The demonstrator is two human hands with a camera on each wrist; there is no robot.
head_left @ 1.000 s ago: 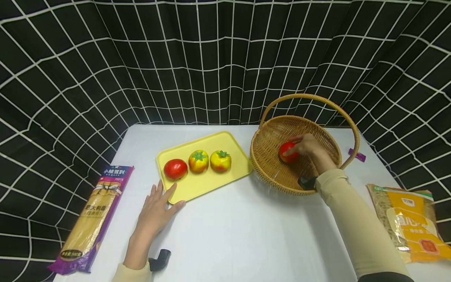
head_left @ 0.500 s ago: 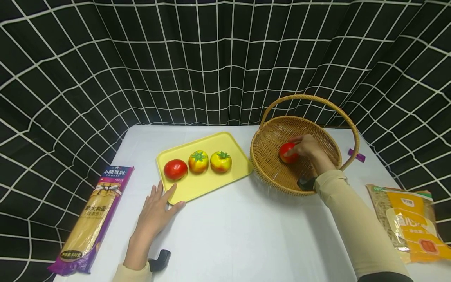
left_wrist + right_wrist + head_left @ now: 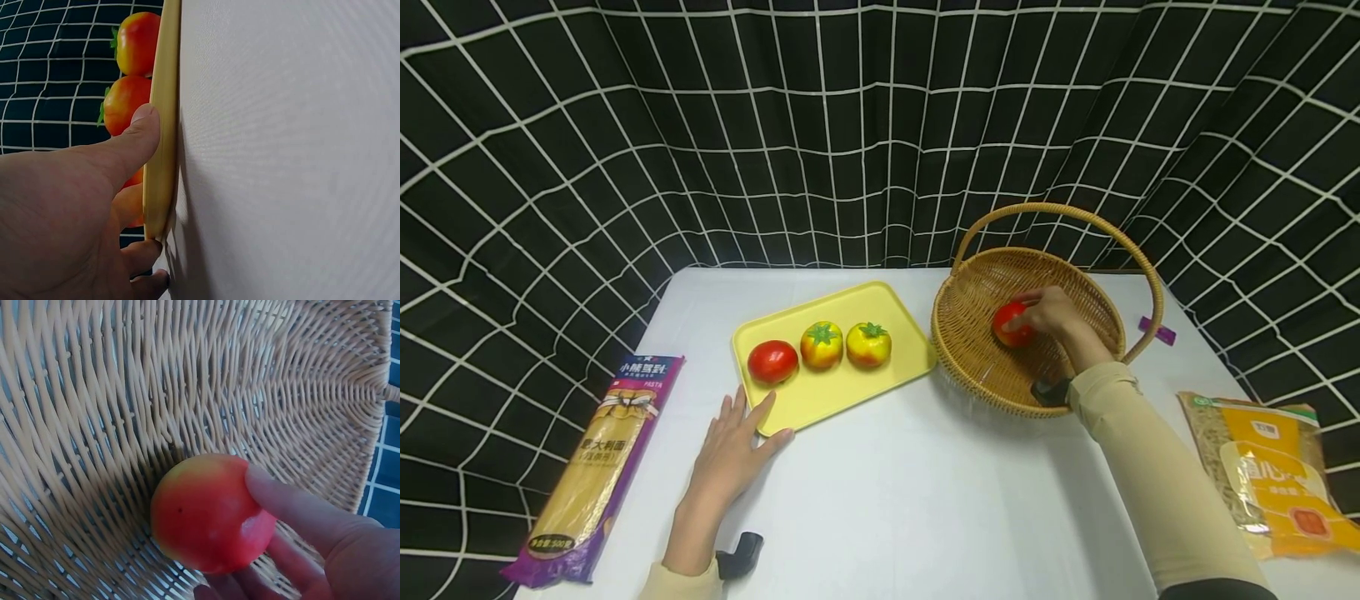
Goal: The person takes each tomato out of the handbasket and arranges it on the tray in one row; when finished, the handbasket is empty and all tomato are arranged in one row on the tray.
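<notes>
My right hand (image 3: 1058, 318) is inside the wicker basket (image 3: 964, 367) and holds a red tomato (image 3: 203, 515) with a yellowish patch. Thumb and fingers lie on its sides, close to the woven bottom. My left hand (image 3: 727, 454) rests at the near left corner of the yellow tray (image 3: 842, 396), fingers spread. In the left wrist view its thumb (image 3: 145, 128) touches the tray's rim. On the tray stand a smooth red tomato (image 3: 772, 362) and two red-yellow tomatoes with green leafy tops, one in the middle (image 3: 822, 346) and one on the right (image 3: 868, 345).
A pasta packet (image 3: 598, 471) lies along the table's left side. At the right lies an orange-labelled bag (image 3: 1270, 475), with a small purple packet (image 3: 1157, 330) behind it. The basket's tall handle (image 3: 1060, 208) arches over its opening. A black gridded cloth (image 3: 850, 133) hangs behind the table.
</notes>
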